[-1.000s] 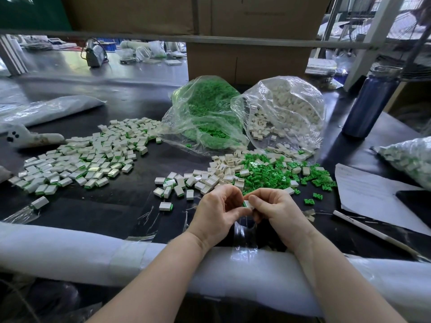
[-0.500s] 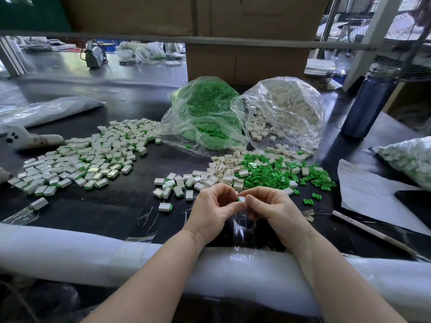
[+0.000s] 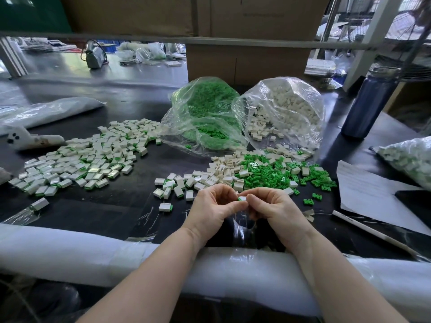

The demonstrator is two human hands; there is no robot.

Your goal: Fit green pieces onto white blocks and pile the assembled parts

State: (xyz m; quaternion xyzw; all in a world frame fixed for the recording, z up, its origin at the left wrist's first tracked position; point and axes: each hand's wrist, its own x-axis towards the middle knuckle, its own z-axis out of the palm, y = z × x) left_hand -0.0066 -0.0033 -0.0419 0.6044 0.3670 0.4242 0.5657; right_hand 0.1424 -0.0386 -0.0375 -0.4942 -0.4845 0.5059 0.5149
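Small white block (image 3: 242,198), green edge showing

Both forearms are reaching up from the bottom edge, the left hand (image 3: 213,206) and right hand (image 3: 275,207) meeting fingertip-to-fingertip at centre frame, fingers curling inward.

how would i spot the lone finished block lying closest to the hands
Start at the two clear bags at the back of the black table, then come toward the left hand. Just left of it lies the single block, white with a green end, apart from every cluster.
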